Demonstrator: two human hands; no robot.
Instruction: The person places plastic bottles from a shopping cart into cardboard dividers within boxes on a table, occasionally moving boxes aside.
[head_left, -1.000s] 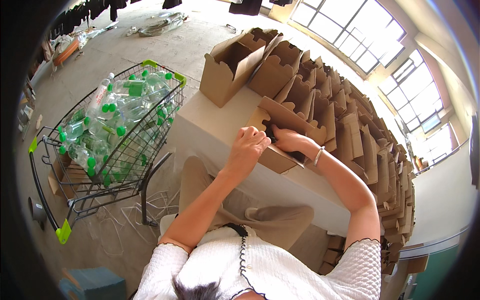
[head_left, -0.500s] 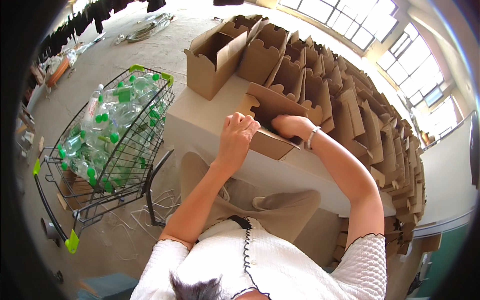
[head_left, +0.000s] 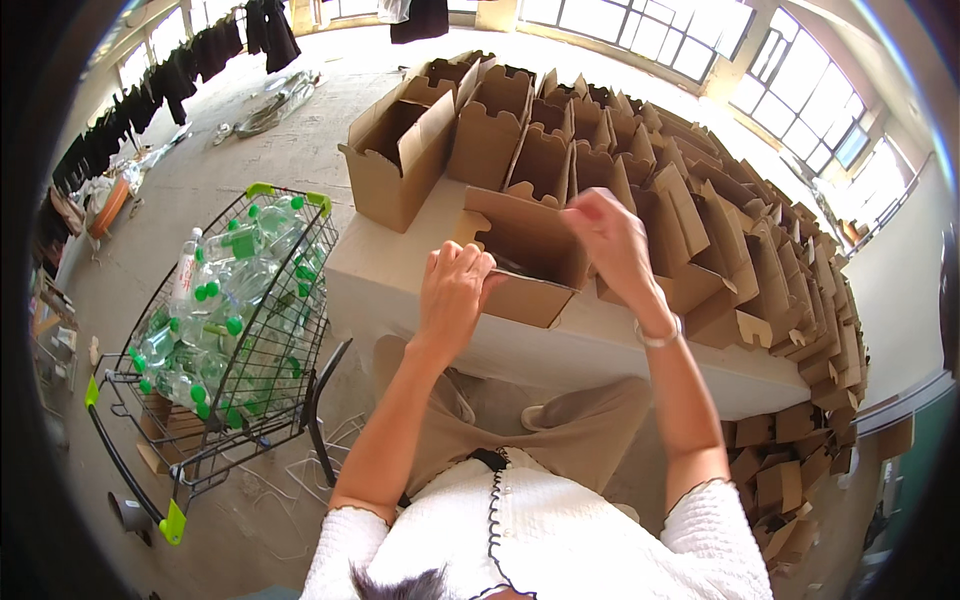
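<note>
An open brown cardboard box [head_left: 530, 300] stands at the near edge of a white-topped table [head_left: 375, 255]. My left hand [head_left: 455, 295] is closed over its near left rim, fingers bent over the edge. Something pale shows low inside the box, too shaded to name. Over the box's right end hangs my right hand [head_left: 610, 235], raised clear of the opening. Motion smears its fingers, so whether they hold anything cannot be made out. A white band circles the right wrist.
Several rows of open cardboard boxes [head_left: 495, 125] fill the table behind and to the right. On the left, a black wire shopping cart [head_left: 265, 345] holds clear plastic bottles [head_left: 225, 300] with green caps. More cardboard boxes [head_left: 785, 480] lie low at the right. Dark garments [head_left: 205, 60] hang far left.
My right hand has come up out of the box and now hangs above its right side. My left hand stays on the rim. The view has tilted, showing more of the far room.
</note>
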